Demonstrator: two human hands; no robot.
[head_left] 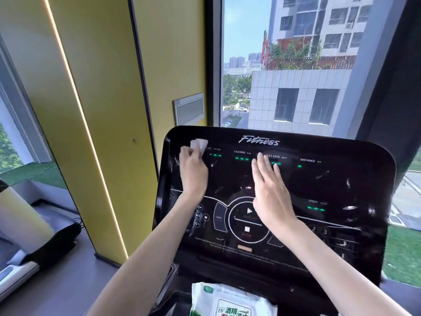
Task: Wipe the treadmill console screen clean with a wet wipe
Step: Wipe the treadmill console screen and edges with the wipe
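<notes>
Wiping console screen (296, 179) | wet wipe (198, 144), limp, slick, is pinched by left hand (193, 172) | right hand (270, 190) is spread flat, empty

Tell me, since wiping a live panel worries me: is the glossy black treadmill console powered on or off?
On. The glossy black treadmill console shows lit green readout dashes.

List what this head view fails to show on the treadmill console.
- Console center: hidden under the right hand, including part of the heart-rate label.
- Wet wipe: mostly covered by the left hand.
- Wipe pack: cut off by the bottom edge.
- Small print below STOP: too blurred to read.
</notes>
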